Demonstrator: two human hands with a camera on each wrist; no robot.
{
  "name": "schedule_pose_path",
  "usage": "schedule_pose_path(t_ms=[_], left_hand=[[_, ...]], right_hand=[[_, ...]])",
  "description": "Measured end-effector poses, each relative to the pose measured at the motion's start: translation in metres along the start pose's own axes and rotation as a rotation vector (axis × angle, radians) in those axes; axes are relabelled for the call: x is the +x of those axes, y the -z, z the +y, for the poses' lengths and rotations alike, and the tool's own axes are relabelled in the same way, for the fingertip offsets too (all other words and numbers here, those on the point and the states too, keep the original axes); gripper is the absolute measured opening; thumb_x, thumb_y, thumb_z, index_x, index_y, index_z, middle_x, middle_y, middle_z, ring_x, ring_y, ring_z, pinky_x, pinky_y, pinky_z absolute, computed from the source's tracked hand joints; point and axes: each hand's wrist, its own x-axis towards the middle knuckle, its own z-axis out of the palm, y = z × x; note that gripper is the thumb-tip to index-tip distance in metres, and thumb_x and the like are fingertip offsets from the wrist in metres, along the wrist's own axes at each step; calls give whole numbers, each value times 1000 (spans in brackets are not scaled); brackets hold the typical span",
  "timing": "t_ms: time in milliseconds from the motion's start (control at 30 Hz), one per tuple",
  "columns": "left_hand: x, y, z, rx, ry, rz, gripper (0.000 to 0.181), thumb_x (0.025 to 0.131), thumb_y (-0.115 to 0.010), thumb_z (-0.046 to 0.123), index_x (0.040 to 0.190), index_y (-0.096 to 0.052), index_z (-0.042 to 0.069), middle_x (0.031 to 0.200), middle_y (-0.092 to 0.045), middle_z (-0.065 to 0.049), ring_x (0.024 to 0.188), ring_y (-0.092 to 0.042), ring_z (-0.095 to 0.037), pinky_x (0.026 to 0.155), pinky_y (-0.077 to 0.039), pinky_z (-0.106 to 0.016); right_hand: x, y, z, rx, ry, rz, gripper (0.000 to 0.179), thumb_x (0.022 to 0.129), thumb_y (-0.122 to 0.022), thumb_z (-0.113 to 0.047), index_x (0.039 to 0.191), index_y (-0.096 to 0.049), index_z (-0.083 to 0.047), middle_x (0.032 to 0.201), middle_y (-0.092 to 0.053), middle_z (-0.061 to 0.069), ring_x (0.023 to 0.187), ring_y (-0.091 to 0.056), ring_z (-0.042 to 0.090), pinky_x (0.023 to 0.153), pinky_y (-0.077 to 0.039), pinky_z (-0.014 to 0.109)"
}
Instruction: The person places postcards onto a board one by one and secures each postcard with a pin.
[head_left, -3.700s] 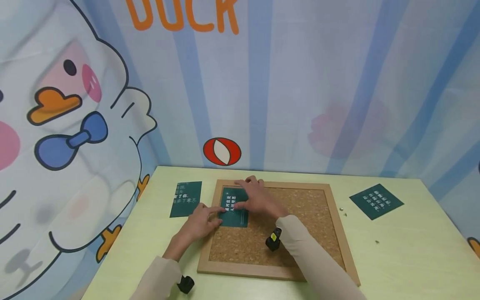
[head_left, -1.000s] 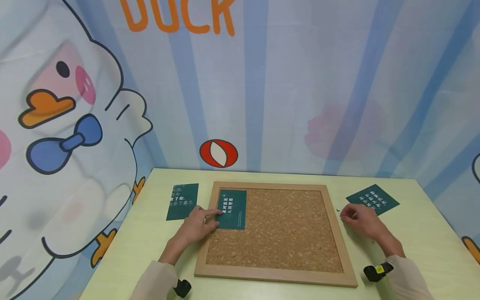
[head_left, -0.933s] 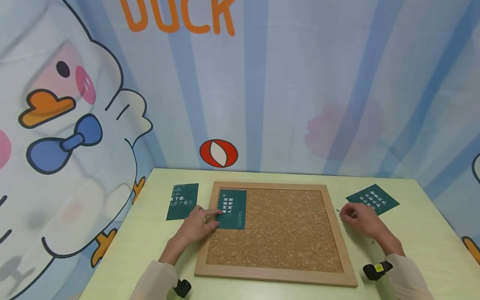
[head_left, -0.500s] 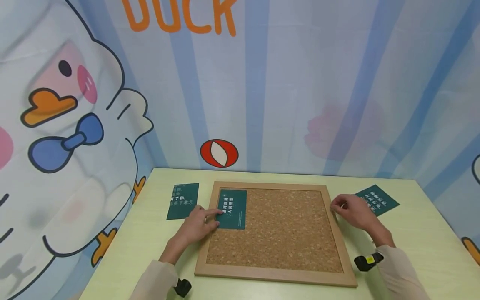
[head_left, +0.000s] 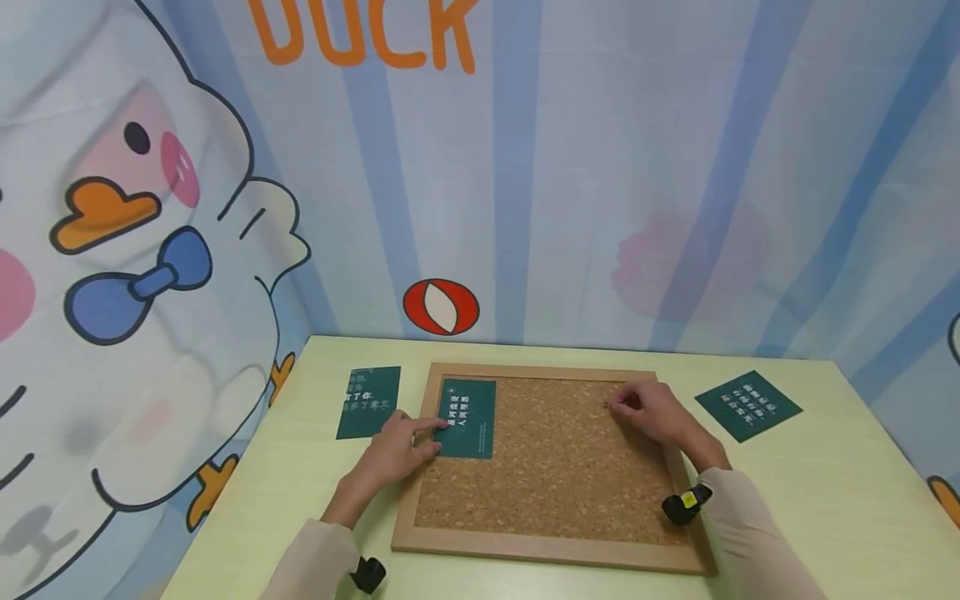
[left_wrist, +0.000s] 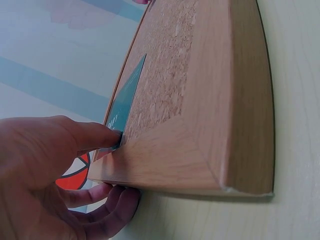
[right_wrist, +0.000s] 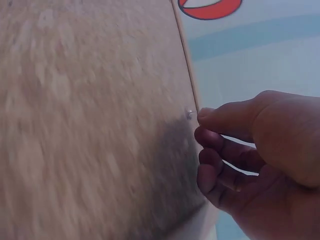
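My right hand [head_left: 654, 410] pinches a small clear pushpin [right_wrist: 190, 114] between thumb and fingertips, over the upper right part of the corkboard [head_left: 555, 500]. My left hand [head_left: 397, 450] lies at the board's left side. Its index finger and thumb press the left edge of a dark green card [head_left: 476, 429] with white lettering, which sits in the cork's upper left corner. In the left wrist view the thumb [left_wrist: 100, 135] touches the card's corner, while other fingers [left_wrist: 120, 207] bend against the outer side of the wooden frame [left_wrist: 150, 160].
A second green card [head_left: 369, 402] lies on the pale yellow table [head_left: 285, 467] left of the board. Another green card [head_left: 748, 406] lies turned diagonally on the right. Behind the table hangs a blue and white backdrop [head_left: 570, 208] with a cartoon duck.
My right hand left the first card for the table beside the board's right edge, then moved left over the cork with a pushpin in its fingertips. The left hand stays on the card.
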Motion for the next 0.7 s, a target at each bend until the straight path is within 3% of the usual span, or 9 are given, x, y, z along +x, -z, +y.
schedule_pose_path(t_ms=[233, 700], left_hand=[[2, -1, 1, -2, 4, -7, 33, 97, -74, 18, 131, -74, 18, 103, -52, -10, 90, -45, -23, 72, -45, -41], [0, 1, 0, -4, 9, -3, 32, 97, -74, 18, 129, -75, 17, 103, -53, -10, 89, -45, -23, 69, -43, -39]], right_hand=[[8, -12, -3, -16, 56, -3, 2, 95, -71, -2, 95, -69, 0, 87, -65, 3, 80, -57, 17, 72, -49, 36], [19, -18, -9, -42, 12, 31, 9, 92, -72, 1, 96, -65, -4, 86, -63, 4, 81, -59, 19, 73, -51, 38]])
